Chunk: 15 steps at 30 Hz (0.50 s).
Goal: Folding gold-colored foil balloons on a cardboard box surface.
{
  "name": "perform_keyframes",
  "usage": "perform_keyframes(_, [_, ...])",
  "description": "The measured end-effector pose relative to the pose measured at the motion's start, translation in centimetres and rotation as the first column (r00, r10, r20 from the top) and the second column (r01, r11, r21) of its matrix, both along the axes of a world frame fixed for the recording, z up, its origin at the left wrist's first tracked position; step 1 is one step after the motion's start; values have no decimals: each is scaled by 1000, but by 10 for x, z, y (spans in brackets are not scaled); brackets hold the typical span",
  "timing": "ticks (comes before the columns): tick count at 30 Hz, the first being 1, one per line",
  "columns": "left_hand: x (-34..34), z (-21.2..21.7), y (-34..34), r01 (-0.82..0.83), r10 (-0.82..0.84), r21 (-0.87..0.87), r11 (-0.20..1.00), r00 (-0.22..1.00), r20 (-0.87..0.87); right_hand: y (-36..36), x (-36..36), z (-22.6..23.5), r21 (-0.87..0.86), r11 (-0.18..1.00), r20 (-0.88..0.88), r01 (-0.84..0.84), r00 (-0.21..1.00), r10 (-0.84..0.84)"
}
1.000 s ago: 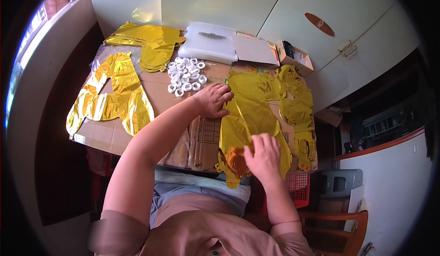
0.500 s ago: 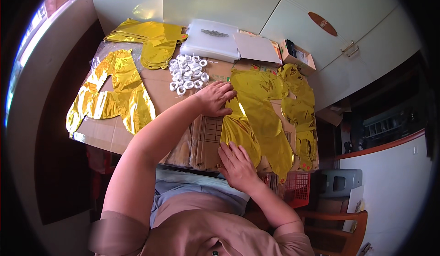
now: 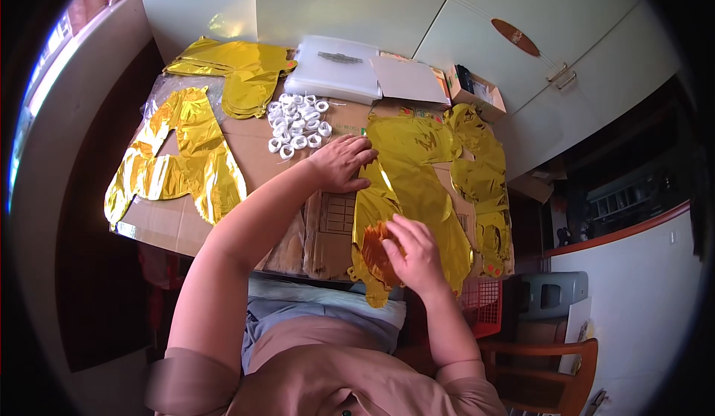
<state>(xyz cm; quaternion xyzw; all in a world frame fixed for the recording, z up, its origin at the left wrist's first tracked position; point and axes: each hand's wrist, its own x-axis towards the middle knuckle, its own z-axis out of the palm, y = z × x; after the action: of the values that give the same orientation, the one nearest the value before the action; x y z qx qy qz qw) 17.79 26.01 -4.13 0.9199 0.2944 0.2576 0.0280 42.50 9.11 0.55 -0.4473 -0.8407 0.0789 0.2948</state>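
Right of centre in the frame, a large gold foil sheet [image 3: 417, 185] lies on the cardboard-covered table [image 3: 257, 148], its long axis running roughly from top to bottom of the frame. Its lower end points toward the person and reaches past the near table edge. Of the two hands, the left hand [image 3: 342, 164] lies palm down at the sheet's left edge, fingers loosely bent, thumb set apart. The right hand [image 3: 413, 256] is over the lower part, fingers curled and the gap to the thumb narrow, beside an orange-tinted patch [image 3: 378, 252]; whether it pinches the foil, I cannot tell. White rings [image 3: 298, 122] cluster at upper centre, and an A-shaped gold foil piece [image 3: 197, 159] lies at the left, its narrower end toward the top.
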Motion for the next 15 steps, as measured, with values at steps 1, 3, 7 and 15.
perform_keyframes(1, [0, 1, 0, 5, -5, 0, 1000, 1000, -2, 4, 7, -2, -20, 999, -28, 46, 999, -46])
perform_keyframes(3, [0, 2, -1, 10, -10, -3, 1000, 1000, -6, 11, 14, -6, -6, 997, -28, 83, 996, -83])
perform_keyframes(7, [0, 1, 0, 8, -9, 39, 999, 1000, 16, 19, 5, -7, 50, 997, 12, 52, 999, -52])
perform_keyframes(15, [-2, 8, -5, -5, 5, -75, 997, 1000, -1, 16, -38, -26, 25, 993, 134, -116, 985, 112])
